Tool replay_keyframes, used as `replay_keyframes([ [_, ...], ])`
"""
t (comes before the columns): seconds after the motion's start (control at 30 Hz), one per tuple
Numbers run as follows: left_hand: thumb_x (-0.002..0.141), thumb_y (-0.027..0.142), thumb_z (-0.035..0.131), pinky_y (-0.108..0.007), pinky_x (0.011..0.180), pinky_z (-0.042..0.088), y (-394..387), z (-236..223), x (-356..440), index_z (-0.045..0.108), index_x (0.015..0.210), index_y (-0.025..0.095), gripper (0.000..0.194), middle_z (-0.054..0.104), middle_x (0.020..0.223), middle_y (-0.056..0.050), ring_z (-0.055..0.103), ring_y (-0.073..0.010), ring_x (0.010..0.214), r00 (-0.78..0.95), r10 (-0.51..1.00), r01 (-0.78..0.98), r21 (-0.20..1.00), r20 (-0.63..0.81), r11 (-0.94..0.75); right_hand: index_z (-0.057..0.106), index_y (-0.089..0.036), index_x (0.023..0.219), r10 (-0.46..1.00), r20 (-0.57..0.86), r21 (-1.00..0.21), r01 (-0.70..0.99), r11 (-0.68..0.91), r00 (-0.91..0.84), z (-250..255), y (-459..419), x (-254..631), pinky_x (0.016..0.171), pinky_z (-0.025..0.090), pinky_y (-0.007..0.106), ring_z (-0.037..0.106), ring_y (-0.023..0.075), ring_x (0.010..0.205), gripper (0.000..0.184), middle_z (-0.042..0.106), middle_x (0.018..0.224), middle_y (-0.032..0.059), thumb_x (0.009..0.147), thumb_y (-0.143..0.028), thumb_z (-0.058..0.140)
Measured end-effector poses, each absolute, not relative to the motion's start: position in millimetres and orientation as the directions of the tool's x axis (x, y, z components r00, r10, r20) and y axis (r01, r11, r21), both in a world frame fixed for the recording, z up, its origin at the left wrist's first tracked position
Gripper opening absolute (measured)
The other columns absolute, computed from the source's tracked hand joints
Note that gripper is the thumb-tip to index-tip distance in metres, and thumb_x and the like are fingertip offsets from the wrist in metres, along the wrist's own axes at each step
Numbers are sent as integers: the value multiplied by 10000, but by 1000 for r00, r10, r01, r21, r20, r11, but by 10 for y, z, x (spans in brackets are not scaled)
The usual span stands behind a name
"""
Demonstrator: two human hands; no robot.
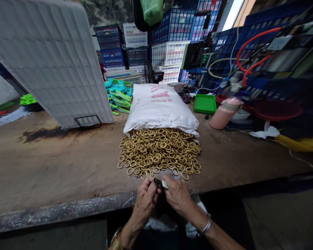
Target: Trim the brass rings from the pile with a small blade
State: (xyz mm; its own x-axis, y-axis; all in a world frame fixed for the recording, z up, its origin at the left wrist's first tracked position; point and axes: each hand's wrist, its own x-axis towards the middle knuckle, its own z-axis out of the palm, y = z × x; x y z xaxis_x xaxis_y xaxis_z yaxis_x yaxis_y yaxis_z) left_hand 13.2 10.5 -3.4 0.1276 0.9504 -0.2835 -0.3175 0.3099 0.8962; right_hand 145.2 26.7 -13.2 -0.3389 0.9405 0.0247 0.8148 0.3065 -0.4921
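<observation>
Small dark piece [158, 182] between fingertips, just beyond worktop [67, 166] edge: left hand [145, 197] pinching it, long axis slanting toward right hand [178, 195], which pinches white strip [165, 184]. I see gold-coloured rings [160, 151] heaped ahead of both.

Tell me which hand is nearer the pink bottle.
Right. The right hand is in front of the pink bottle and left of it; the left hand is farther left, past the right one.

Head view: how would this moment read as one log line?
left hand: pinching small dark piece | right hand: holding small white piece | beyond: gold-coloured rings, white sack
</observation>
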Motion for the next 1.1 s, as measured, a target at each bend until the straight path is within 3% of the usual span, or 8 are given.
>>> replay_keyframes([
  [0.23, 743, 473, 534, -162, 342, 172, -15, 93, 91, 461, 677, 165, 324, 433, 493, 65, 267, -22, 349, 182, 947, -310, 899, -265, 311, 492, -170, 861, 951, -30, -354, 893, 277, -307, -137, 406, 1508, 512, 197, 253, 487, 129, 552, 204, 573, 646, 15, 714, -80, 382],
  [0.33, 740, 463, 542, -158, 327, 196, -45, 148, 63, 478, 704, 166, 306, 496, 568, 40, 306, -26, 360, 197, 941, -426, 840, -276, 335, 493, -176, 835, 970, 5, -347, 910, 229, -242, -124, 462, 1489, 525, 206, 252, 501, 132, 576, 178, 586, 668, 22, 737, -86, 374],
  [0.5, 702, 407, 606, -149, 339, 269, -12, 110, -19, 524, 753, 140, 284, 569, 734, -19, 399, -42, 441, 117, 935, -556, 759, -334, 340, 464, -199, 949, 948, 93, -371, 873, 317, -304, -166, 503, 1362, 574, 240, 246, 535, 150, 696, 240, 606, 819, 24, 736, -100, 413],
  [0.7, 723, 310, 582, -155, 362, 300, 22, 80, -133, 529, 873, 173, 210, 571, 687, -1, 451, -70, 468, 140, 932, -689, 643, -334, 334, 487, -194, 903, 958, 42, -258, 924, 283, -282, -125, 534, 1216, 550, 224, 263, 545, 161, 669, 203, 613, 797, 40, 739, -92, 426],
  [0.8, 702, 313, 599, -157, 391, 324, 38, 60, -159, 540, 728, 137, 187, 552, 679, -7, 480, -75, 521, 162, 906, -742, 557, -391, 373, 495, -180, 878, 963, 41, -247, 931, 268, -266, -101, 552, 1215, 539, 220, 264, 536, 154, 643, 237, 609, 785, 47, 701, -45, 410],
  [0.9, 691, 328, 617, -163, 402, 344, 52, 21, -140, 503, 622, 128, 240, 550, 694, -15, 505, -88, 569, 115, 903, -735, 576, -414, 358, 494, -174, 834, 970, 37, -358, 903, 236, -239, -83, 584, 1256, 527, 227, 254, 497, 138, 597, 211, 579, 706, 30, 686, -50, 408],
  [0.97, 687, 337, 628, -161, 388, 339, 63, 2, -105, 515, 673, 134, 233, 547, 683, -7, 502, -88, 555, 78, 915, -687, 643, -397, 338, 475, -179, 731, 980, 19, -544, 820, 178, -200, -49, 601, 1298, 520, 245, 241, 447, 118, 561, 93, 515, 623, 0, 732, -120, 403],
  [1.1, 676, 359, 639, -144, 343, 286, 91, 4, -8, 515, 897, 166, 319, 530, 630, 29, 419, -56, 441, 37, 937, -536, 784, -347, 312, 409, -198, 671, 947, -208, -935, 335, -120, -243, 81, 554, 1390, 427, 234, 201, 279, 66, 423, 199, 326, 506, -82, 788, -359, 402],
])
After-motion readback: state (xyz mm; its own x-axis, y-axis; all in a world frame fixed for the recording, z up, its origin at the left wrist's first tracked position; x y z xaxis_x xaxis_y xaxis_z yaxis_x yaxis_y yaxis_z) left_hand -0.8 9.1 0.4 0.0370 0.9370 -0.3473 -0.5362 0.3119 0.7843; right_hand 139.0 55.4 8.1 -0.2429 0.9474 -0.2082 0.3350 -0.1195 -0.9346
